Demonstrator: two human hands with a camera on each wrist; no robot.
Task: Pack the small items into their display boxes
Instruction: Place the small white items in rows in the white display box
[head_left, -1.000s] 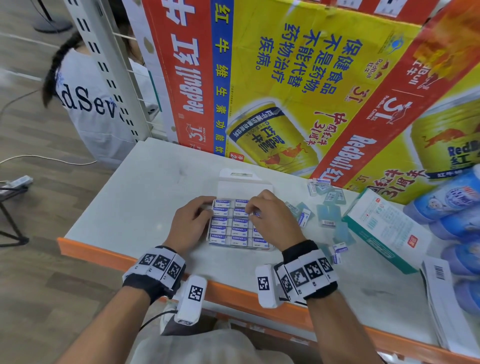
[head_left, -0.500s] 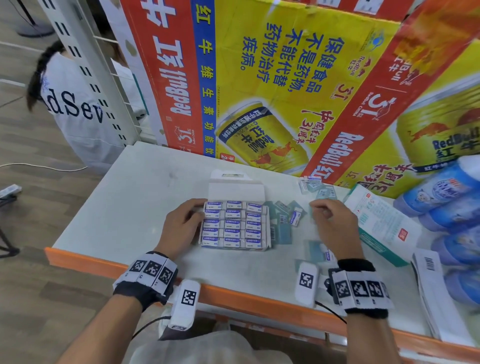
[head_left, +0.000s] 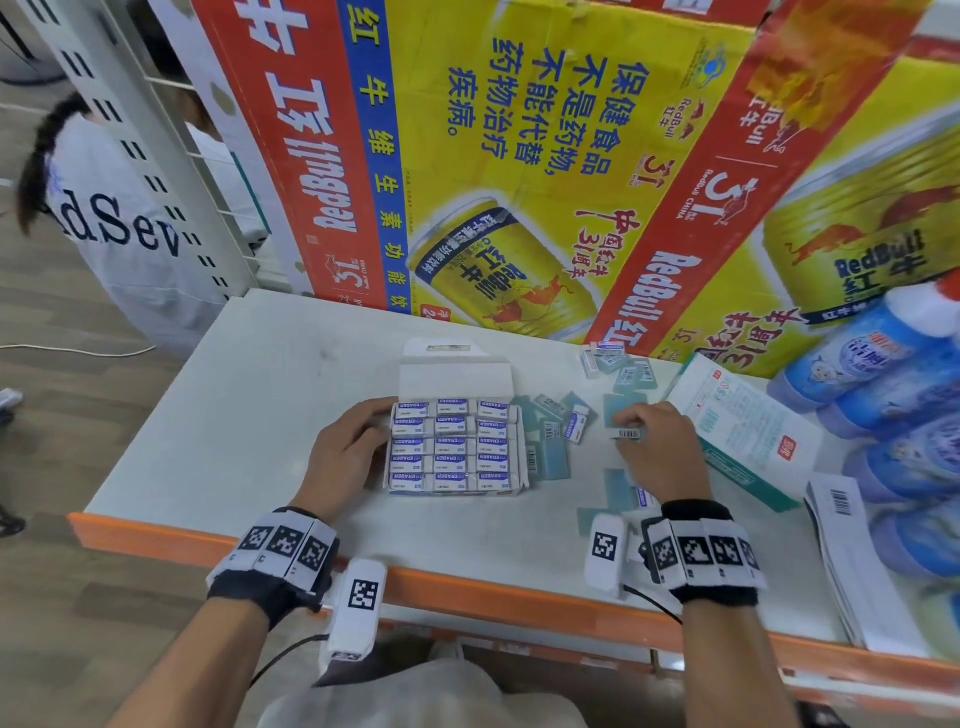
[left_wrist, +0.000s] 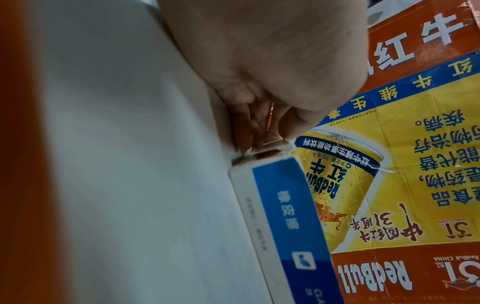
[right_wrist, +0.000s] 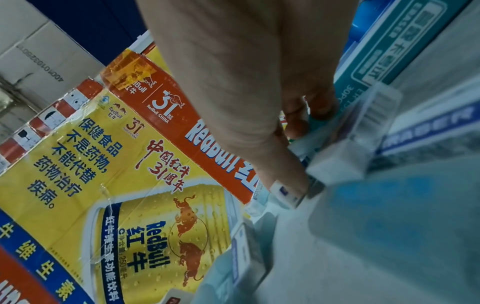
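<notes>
1. Erasers (head_left: 451, 447) fill the open display box (head_left: 457, 382) in three neat columns; the box sits mid-table (head_left: 218, 415) with its lid flap folded back.
2. Left hand (head_left: 345, 457) rests against the box's left wall, fingers curled along its edge, steadying it; the left wrist view shows fingertips at the box corner.
3. Right hand (head_left: 652, 449) is well to the right of the box, among the loose erasers (head_left: 563, 423), thumb and fingers pinching a barcoded eraser (head_left: 628, 434). The hands are apart.
4. More loose erasers lie scattered between the box and a teal carton (head_left: 748, 431), with a small cluster near the printed cardboard backdrop (head_left: 519, 156).
5. Handling, as judged: each piece is light, small and firm, in a smooth paper sleeve that may slip. Best taken by its long sides between thumb and forefinger.
6. Risk, as judged: the box looks nearly full, so a further piece needs a free slot and square alignment; forcing it could buckle the thin card wall.
7. Bottles (head_left: 883, 374) stand at the far right, clear of the work.
</notes>
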